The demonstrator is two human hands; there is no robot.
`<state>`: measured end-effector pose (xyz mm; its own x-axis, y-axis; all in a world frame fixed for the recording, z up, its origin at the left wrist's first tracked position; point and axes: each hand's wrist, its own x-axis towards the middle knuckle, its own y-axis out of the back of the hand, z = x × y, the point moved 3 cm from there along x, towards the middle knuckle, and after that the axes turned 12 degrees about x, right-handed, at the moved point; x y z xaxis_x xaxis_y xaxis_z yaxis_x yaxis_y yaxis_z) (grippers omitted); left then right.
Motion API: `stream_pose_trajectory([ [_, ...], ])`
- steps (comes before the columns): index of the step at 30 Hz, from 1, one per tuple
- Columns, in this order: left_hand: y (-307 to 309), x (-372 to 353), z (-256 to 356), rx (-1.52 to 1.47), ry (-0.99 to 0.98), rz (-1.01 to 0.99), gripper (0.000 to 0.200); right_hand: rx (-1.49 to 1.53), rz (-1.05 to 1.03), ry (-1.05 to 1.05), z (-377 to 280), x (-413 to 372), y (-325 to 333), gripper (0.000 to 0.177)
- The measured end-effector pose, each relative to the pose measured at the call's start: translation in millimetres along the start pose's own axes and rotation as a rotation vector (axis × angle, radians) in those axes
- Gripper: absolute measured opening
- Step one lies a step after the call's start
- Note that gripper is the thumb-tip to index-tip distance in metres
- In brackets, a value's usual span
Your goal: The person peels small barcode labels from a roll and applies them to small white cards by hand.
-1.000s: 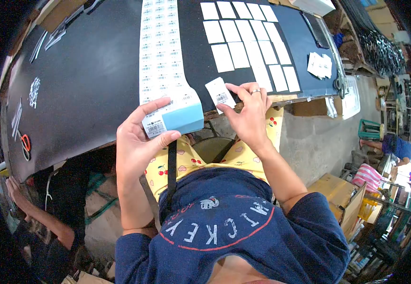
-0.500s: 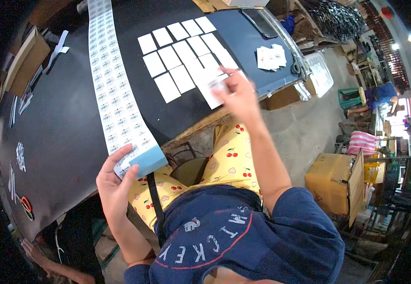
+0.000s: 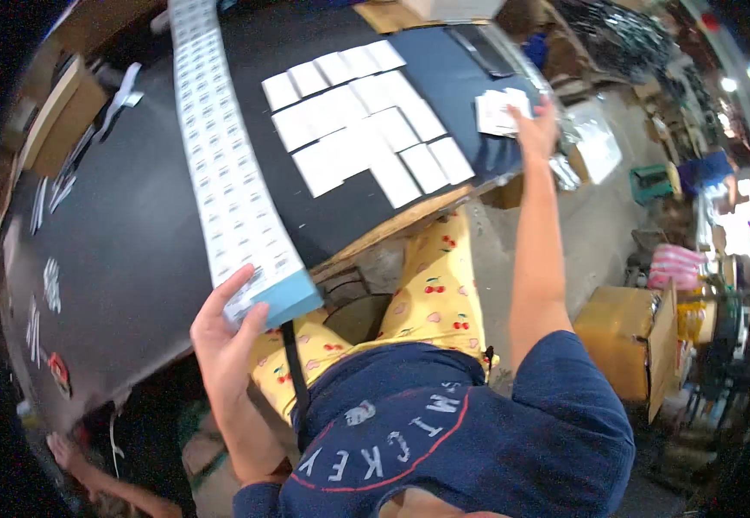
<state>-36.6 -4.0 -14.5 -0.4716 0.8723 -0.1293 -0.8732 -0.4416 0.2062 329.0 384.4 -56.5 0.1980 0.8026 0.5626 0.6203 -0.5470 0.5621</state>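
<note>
My left hand [image 3: 235, 324] pinches the near end of a long strip of printed labels [image 3: 228, 164], beside its bare blue backing [image 3: 284, 298]. The strip runs away across the black table. My right hand [image 3: 537, 129] reaches over the small pile of white cards [image 3: 497, 112] at the right of the table, fingers at the pile's edge; blur hides whether it grips a card. Between the hands, rows of white cards [image 3: 397, 177] lie on the table, with one gap in the nearest row.
Black table [image 3: 133, 285] holds red-handled scissors [image 3: 58, 371], paper scraps [image 3: 51, 285] and a dark phone-like slab [image 3: 483, 52]. An open cardboard box [image 3: 621, 341] stands on the floor at right. Another person's hand [image 3: 64, 451] shows at lower left.
My right hand has moved right, from the card rows to the small pile. My left hand still holds the strip. The whole view has shifted slightly.
</note>
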Motion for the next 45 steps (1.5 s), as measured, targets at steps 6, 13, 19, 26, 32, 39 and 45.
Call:
stream_pose_trajectory([
  [6, -7.5, 6.7, 3.1, -0.158, -0.03, 0.0, 0.055, 0.945, -0.751, -0.253, -139.4, -91.1, 4.2, 0.041],
  [13, -16.1, 8.6, 2.2, -0.272, -0.052, 0.013, 0.062, 1.195, -1.363, -0.357, -240.9, -215.8, 15.4, 0.051],
  [19, -12.8, 5.9, -2.8, -0.22, -0.078, -0.035, 0.059, 1.192, -1.305, -0.425, -252.0, -224.5, 12.5, 0.042],
  [26, -2.8, 2.5, -9.2, -0.196, 0.016, -0.064, 0.048, 1.217, -1.276, -0.438, -250.5, -219.9, 9.1, 0.041],
  [32, 0.4, 9.6, -10.7, -0.036, 0.003, -0.001, 0.027, 1.114, -1.173, -0.269, -256.3, -209.2, 14.0, 0.036],
  [39, -5.9, 13.0, -4.3, -0.05, -0.089, 0.041, 0.025, 0.803, -0.894, 0.74, -301.1, -209.3, 43.0, 0.026],
  [45, -7.4, 11.8, 0.7, 0.097, -0.128, 0.095, 0.024, 0.731, -0.868, 0.934, -314.4, -217.1, 42.2, 0.021],
])
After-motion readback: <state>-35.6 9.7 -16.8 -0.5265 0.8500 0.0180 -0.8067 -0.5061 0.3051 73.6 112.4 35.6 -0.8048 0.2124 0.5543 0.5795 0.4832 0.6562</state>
